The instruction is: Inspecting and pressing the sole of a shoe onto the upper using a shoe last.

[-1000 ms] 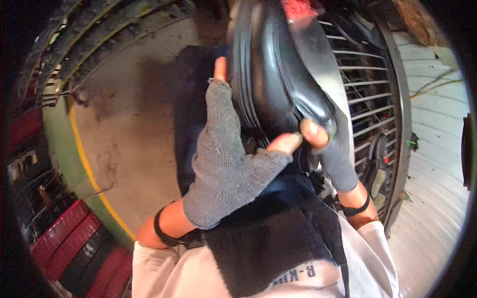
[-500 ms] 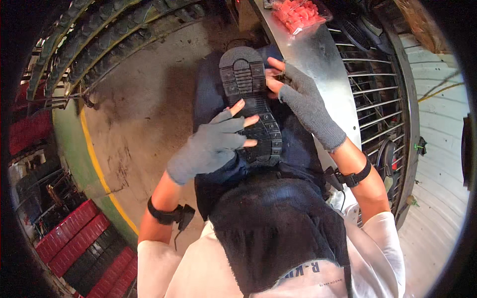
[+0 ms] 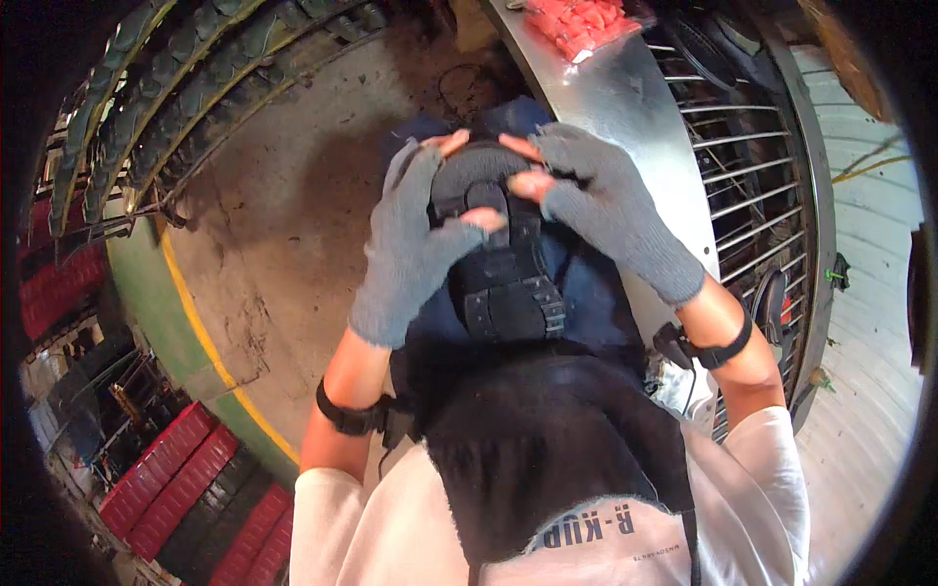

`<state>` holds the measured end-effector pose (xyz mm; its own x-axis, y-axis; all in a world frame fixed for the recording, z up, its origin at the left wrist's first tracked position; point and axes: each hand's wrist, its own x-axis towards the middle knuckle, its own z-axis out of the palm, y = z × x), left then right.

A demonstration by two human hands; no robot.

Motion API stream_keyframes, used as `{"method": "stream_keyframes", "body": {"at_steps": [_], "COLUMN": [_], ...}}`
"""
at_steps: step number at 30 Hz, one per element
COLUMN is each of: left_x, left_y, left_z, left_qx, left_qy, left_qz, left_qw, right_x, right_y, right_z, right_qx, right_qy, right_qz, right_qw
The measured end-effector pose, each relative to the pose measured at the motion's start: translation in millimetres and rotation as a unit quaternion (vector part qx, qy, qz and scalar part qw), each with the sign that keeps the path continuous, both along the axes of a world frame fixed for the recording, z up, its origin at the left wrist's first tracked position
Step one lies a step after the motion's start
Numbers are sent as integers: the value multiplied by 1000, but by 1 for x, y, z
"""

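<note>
To the left of the shoe (image 3: 508,298) the floor (image 3: 254,195) spreads wide, the broadest room on any side of it, reaching to a yellow line (image 3: 200,327) and a green strip (image 3: 147,273); stacked red slabs (image 3: 161,469) sit past these, to the shoe's left and nearer the body. Ahead and left of the shoe, a rack (image 3: 147,107) carries rows of dark green pieces. The shoe's right side is tighter: the bent metal edge of a narrow worktop (image 3: 635,127) runs near it, with a bag (image 3: 578,27) of red pieces on top, ahead and right of the shoe, and a barred frame (image 3: 747,181) directly beyond. A black apron (image 3: 547,430) bounds the shoe's near end. The shoe itself lies sole up over dark blue trousers (image 3: 606,303), its length pointing away from the body. The left hand (image 3: 401,239) and right hand (image 3: 611,210), in grey fingerless gloves, stand apart from each other on either side of the shoe's far end, the left thumb over the sole and the right thumb at the sole's right rim. The thumbs are blurred, and I cannot tell whether either hand is clamped on the shoe.
</note>
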<state>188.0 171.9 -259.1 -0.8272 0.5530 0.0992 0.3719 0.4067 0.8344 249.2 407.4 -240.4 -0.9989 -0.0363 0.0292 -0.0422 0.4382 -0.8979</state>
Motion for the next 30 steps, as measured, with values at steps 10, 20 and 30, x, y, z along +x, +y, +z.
{"method": "stream_keyframes", "body": {"at_steps": [10, 20, 30], "left_x": [-24, 7, 47], "left_y": [-16, -7, -45], "left_z": [19, 12, 34], "left_qx": [-54, -63, 91], "left_qy": [24, 46, 12], "left_qz": [-59, 9, -183], "left_qw": [997, 997, 979], "right_x": [6, 1, 44], "right_y": [2, 1, 12], "right_z": [19, 10, 27], "right_qx": [-193, 51, -52], "right_qy": [-119, -1, -27], "right_qz": [-18, 25, 281], "right_qw": [974, 998, 958]}}
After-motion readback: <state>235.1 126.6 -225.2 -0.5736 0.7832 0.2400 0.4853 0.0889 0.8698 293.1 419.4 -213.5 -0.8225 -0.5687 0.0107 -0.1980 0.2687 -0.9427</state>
